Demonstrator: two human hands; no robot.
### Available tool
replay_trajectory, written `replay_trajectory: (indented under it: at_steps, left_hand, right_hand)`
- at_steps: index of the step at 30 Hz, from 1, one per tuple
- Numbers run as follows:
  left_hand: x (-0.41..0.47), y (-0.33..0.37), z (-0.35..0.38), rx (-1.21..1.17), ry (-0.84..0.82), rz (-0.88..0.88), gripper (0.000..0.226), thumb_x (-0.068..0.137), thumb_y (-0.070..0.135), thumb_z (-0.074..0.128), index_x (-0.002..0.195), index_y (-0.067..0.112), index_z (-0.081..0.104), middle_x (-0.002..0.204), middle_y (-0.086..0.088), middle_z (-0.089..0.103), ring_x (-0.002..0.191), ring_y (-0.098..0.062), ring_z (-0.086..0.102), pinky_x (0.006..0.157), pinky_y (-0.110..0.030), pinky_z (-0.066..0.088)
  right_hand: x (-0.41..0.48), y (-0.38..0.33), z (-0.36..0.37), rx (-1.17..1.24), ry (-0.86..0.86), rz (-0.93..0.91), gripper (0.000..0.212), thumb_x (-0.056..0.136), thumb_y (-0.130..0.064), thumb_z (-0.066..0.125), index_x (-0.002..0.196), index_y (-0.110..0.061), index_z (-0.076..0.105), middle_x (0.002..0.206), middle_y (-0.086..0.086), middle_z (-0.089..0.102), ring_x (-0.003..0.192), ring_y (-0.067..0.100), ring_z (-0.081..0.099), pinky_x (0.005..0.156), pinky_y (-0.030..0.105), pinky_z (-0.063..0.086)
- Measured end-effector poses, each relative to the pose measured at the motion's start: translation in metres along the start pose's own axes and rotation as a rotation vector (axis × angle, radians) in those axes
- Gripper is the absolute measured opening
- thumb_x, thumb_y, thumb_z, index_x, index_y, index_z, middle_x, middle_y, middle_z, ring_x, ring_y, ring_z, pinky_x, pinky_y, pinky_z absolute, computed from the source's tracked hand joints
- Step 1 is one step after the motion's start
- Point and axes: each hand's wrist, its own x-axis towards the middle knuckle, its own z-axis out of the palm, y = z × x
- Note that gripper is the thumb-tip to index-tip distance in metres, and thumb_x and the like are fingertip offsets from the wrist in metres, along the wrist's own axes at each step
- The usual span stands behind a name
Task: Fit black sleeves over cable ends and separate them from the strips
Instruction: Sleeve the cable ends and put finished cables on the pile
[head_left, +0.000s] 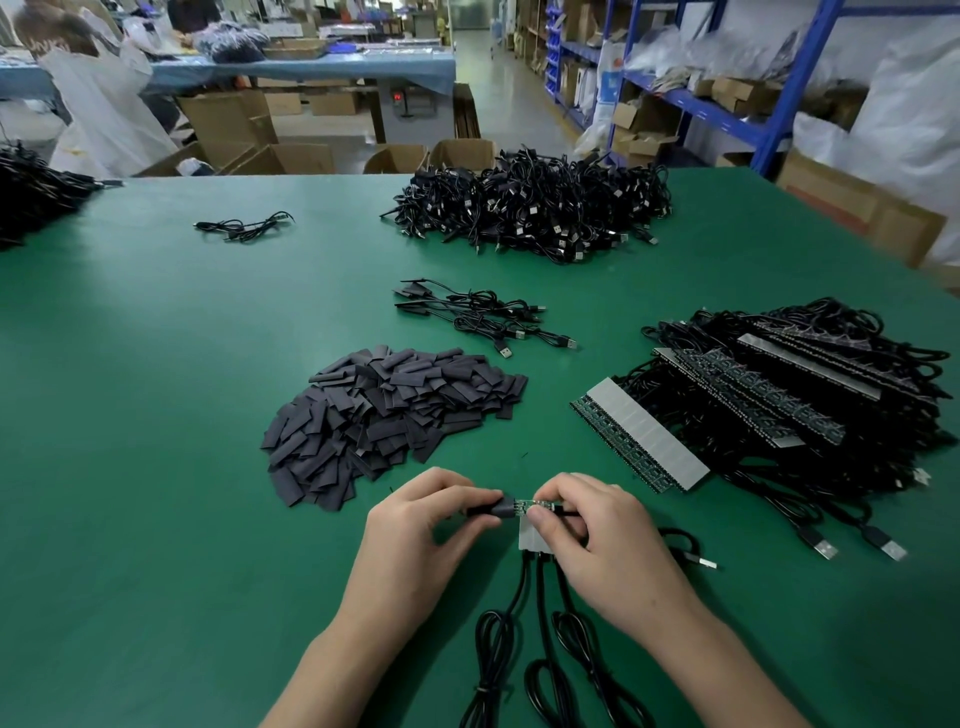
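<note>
My left hand pinches a black sleeve whose open end sits over the tip of a small green cable-end board. My right hand pinches that board together with a short grey strip piece beneath it. Three black cables run from the strip toward me. A heap of loose black sleeves lies just beyond my hands. Stacked strips with attached cables lie to the right.
A big pile of USB cables sits at the far middle of the green table. A few sleeved cables lie mid-table, another small bunch far left. Cardboard boxes and blue shelving stand behind.
</note>
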Motion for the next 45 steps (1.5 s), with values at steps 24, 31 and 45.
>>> replay_trajectory:
  at_steps: [24,31,45]
  left_hand:
    - [-0.001,0.000,0.002,-0.002,-0.020,0.023,0.019,0.085,0.029,0.080,0.104,0.026,0.081,0.096,0.021,0.068,0.090,0.004,0.066,0.080,-0.015,0.052]
    - [-0.001,-0.001,0.001,-0.015,0.016,0.020,0.020,0.083,0.028,0.080,0.103,0.023,0.081,0.096,0.020,0.068,0.087,0.000,0.067,0.079,-0.018,0.054]
    - [-0.002,0.001,0.001,-0.017,0.039,0.135,0.019,0.085,0.024,0.080,0.104,0.019,0.081,0.097,0.014,0.070,0.089,0.001,0.067,0.080,-0.017,0.053]
  right_hand:
    - [0.000,0.000,-0.010,0.007,-0.026,0.043,0.041,0.087,-0.065,0.041,0.112,-0.045,0.066,0.089,-0.032,0.059,0.103,-0.007,0.048,0.086,0.011,0.037]
    - [0.001,0.007,-0.014,0.052,0.030,0.045,0.008,0.092,-0.048,0.059,0.095,-0.043,0.065,0.083,-0.023,0.061,0.095,-0.002,0.053,0.083,0.018,0.039]
    - [0.002,0.002,-0.012,0.222,0.007,0.068,0.008,0.088,-0.037,0.068,0.094,-0.039,0.072,0.084,-0.018,0.066,0.090,0.005,0.065,0.078,0.022,0.050]
